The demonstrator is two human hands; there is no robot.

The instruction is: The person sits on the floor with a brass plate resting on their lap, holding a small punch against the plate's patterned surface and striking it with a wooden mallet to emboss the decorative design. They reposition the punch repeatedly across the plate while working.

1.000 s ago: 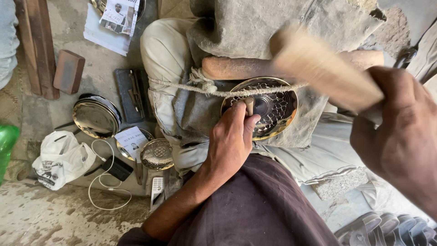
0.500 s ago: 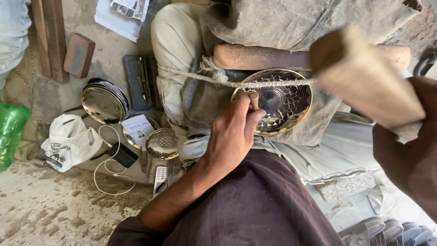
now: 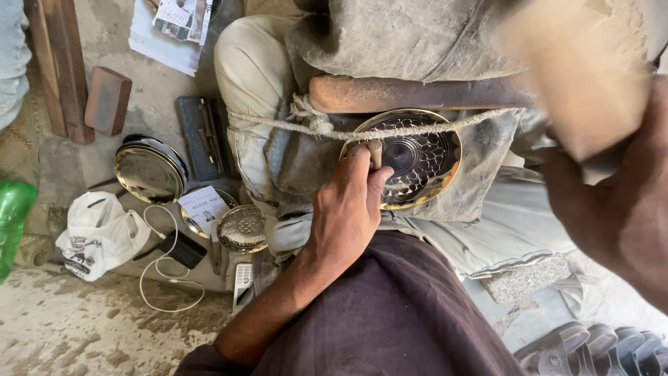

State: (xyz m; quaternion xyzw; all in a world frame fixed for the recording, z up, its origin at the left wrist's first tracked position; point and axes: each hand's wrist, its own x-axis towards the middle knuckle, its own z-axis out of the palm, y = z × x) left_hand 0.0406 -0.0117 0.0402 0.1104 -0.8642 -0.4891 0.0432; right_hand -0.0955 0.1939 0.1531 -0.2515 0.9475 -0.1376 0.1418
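Right at the centre of the frame sits the round brass plate (image 3: 410, 159), its face covered in a chased scale pattern, lying on a grey cloth over the person's lap and pinned under a taut rope (image 3: 376, 129) that crosses its upper rim. On its left edge the left hand (image 3: 346, 209) has its fingers (image 3: 360, 161) clamped around a short punch (image 3: 375, 153), the tip set down on the plate. Over at the right edge, the right hand (image 3: 619, 209) is big, close and blurred, fingers wrapped on a pale wooden mallet (image 3: 577, 83) raised in the upper right, well above the plate. Just behind the plate runs a brown wooden block (image 3: 417, 94), lying across the frame. Moving out to the left, on the floor: a shiny round steel dish (image 3: 149, 170), a smaller embossed plate (image 3: 241, 228) just beside a dish holding a paper card (image 3: 203, 207), a dark tool case (image 3: 202, 136), a brick-red block (image 3: 106, 99), and a crumpled white bag (image 3: 97, 233) with a white cable (image 3: 163, 278) looped near it. At the far left edge, a green bottle (image 3: 12, 223) pokes into view.
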